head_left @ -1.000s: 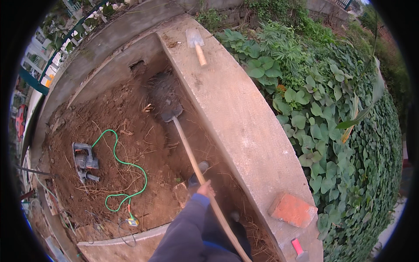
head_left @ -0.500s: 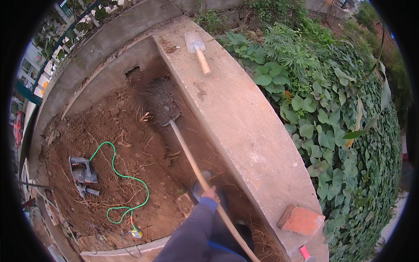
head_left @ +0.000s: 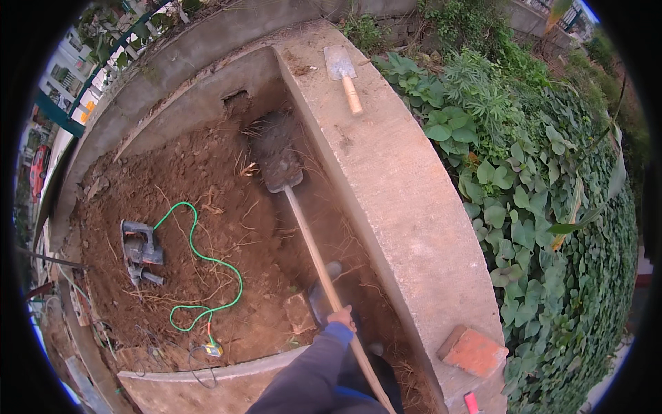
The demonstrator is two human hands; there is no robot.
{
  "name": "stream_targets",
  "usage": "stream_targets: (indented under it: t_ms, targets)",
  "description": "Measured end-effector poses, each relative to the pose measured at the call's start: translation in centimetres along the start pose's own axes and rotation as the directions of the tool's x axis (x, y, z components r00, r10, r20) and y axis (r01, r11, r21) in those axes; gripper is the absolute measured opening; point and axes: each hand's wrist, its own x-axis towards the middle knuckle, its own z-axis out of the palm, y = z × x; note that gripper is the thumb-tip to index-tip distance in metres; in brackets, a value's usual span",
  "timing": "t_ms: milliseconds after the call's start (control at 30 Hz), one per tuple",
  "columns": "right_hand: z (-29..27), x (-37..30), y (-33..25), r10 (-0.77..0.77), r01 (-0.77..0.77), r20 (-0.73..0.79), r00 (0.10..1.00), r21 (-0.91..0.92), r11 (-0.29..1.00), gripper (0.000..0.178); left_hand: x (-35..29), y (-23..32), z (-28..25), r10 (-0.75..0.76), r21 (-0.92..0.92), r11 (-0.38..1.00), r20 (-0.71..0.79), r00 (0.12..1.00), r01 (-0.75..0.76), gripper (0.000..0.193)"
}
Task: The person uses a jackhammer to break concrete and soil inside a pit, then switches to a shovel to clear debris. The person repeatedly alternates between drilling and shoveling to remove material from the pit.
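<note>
Down in the trench point(head_left: 334, 224): shovel point(head_left: 313, 248), dark soil point(head_left: 276, 145) on its blade point(head_left: 283, 182).
Left hand point(head_left: 341, 317): curled closed around the wooden shaft point(head_left: 303, 225).
Right hand: out of view; I can't tell its grip.
Concrete ledge point(head_left: 393, 186): trowel point(head_left: 349, 86) and red brick point(head_left: 474, 350).
Loose earth point(head_left: 227, 221) to the left: rotary hammer point(head_left: 143, 250) with green cord point(head_left: 241, 281).

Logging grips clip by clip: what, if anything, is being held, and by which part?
The left hand holds a shovel by its wooden shaft, partway along. The right hand is out of view, so its hold cannot be told.
</note>
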Motion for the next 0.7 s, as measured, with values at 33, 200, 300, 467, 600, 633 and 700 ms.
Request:
stream_targets:
  t_ms: [33,200,300,467,600,633,700]
  targets:
    - [0.2,0.6,-0.6,0.000,0.000,-0.010,1.000,0.002,1.000,0.044,0.2,0.7,0.3,-0.003,0.002,1.000,-0.024,1.000,0.003,0.027]
    - [-0.2,2.8,-4.0,-0.008,0.009,-0.033,0.999,0.008,1.000,0.043,1.6,6.5,2.9,0.023,-0.008,1.000,0.037,0.999,-0.022,0.022]
    - [-1.4,3.0,-6.0,-0.012,0.013,-0.036,0.999,0.027,1.000,0.042,0.6,7.4,3.3,0.042,-0.017,0.999,0.065,0.997,-0.041,0.021]
    - [-2.3,2.3,-8.0,-0.006,0.007,-0.016,1.000,0.037,0.999,0.041,-1.6,7.1,1.4,0.010,0.107,0.994,-0.008,1.000,-0.010,0.019]
    - [-2.1,2.3,-8.6,-0.005,0.005,-0.003,1.000,0.030,1.000,0.040,0.3,9.9,1.1,0.008,0.126,0.992,-0.069,0.998,0.001,0.016]
    - [-2.0,2.4,-8.7,-0.011,0.011,-0.008,1.000,0.027,1.000,0.040,0.8,9.7,1.0,-0.018,0.115,0.993,-0.053,0.998,0.024,0.016]
    - [-1.6,2.7,-8.8,-0.025,0.025,-0.020,0.999,0.024,0.999,0.040,1.7,9.0,0.8,0.015,0.090,0.996,-0.052,0.999,-0.010,0.015]
